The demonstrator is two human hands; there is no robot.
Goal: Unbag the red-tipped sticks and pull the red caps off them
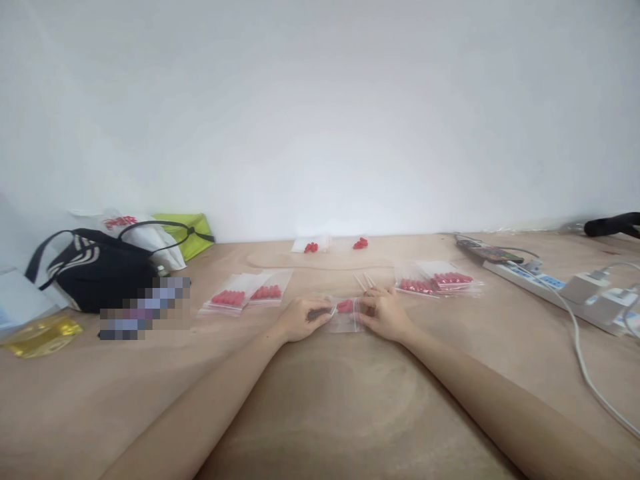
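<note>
Between my two hands a clear zip bag [346, 323] lies on the table with small red pieces [345, 306] in it. My left hand [306, 319] is closed on the bag's left side, thumb toward the middle. At the opposite side my right hand [384, 313] pinches the bag near its zip strip. Two thin pale sticks [364, 283] stick out just beyond my right fingers; their near ends are hidden. Filled zip bags of red pieces [229, 297] lie to the left, and more filled bags [453, 279] overlap to the right.
Two small heaps of loose red pieces [311, 247] lie near the wall, beside clear bags. On the right are a power strip [545, 283] with chargers, a trailing white cable [580, 353] and a phone [493, 253]. A black bag [95, 270] and a yellow packet [44, 335] occupy the left.
</note>
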